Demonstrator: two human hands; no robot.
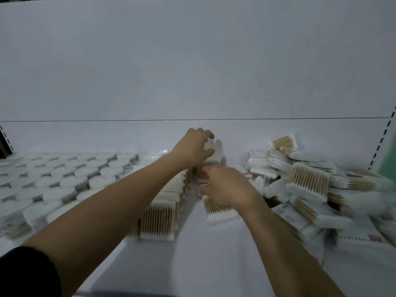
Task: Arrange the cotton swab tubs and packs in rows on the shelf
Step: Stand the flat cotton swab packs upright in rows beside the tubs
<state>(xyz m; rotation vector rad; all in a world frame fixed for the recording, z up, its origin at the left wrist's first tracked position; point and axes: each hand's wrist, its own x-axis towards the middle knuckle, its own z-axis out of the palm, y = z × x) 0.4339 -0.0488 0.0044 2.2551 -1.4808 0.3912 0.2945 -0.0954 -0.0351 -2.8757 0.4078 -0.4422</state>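
Note:
Round white cotton swab tubs (pixel 64 179) stand in several rows on the left of the white shelf (pixel 192 243). A row of clear packs of wooden swabs (pixel 159 219) runs back from the front at the middle. My left hand (pixel 192 146) grips the top of an upright pack (pixel 214 153) at the far end of a second row beside it. My right hand (pixel 229 187) is curled over a pack (pixel 220 209) nearer the front; its fingers are blurred. A loose heap of packs (pixel 310 183) lies on the right.
The shelf's white back panel (pixel 192 71) rises behind everything. A slotted upright (pixel 383 142) bounds the right side and another shows at the far left (pixel 6 138). Bare shelf surface lies at the front between the middle row and the heap.

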